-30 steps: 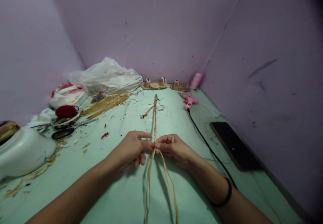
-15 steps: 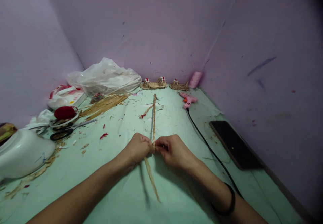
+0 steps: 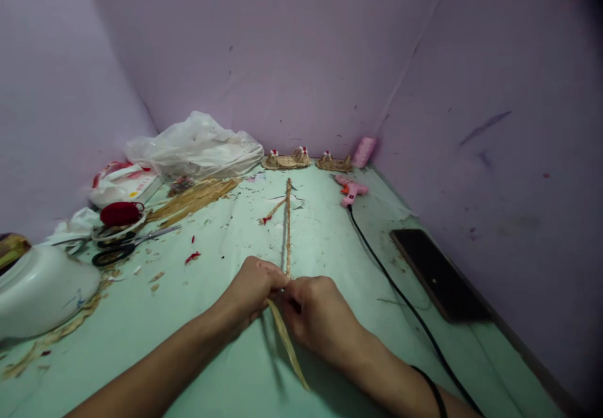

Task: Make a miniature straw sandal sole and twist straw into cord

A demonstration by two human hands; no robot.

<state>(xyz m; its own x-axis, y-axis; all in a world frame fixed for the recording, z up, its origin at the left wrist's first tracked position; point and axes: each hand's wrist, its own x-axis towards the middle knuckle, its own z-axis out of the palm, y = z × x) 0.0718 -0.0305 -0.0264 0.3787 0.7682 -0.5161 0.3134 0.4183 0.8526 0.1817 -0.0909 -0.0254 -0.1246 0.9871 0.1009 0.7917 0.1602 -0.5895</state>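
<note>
A thin tan braid (image 3: 288,229) runs straight away from me along the middle of the table. Both hands pinch its near end, fingertips touching each other. My left hand (image 3: 257,283) is closed on the braid from the left. From the right, my right hand (image 3: 318,311) is closed on the same end, its knuckles partly hiding the grip. A loose flat strand (image 3: 288,346) of the same dry fibre hangs down toward me below the hands. Near the braid's far end, a short braided piece with a red tip (image 3: 273,210) branches off to the left.
On the right lie a pink glue gun (image 3: 349,189) with a black cord and a phone (image 3: 440,276). Scissors (image 3: 136,245), dark red yarn (image 3: 121,214), a white container (image 3: 47,289) and fibre strips (image 3: 198,199) are at left. Small woven slippers (image 3: 286,161) stand by the wall.
My right hand has turned over and moved slightly toward me and left, its knuckles now upward against my left fingers. The loose strand's lower end has swung slightly right.
</note>
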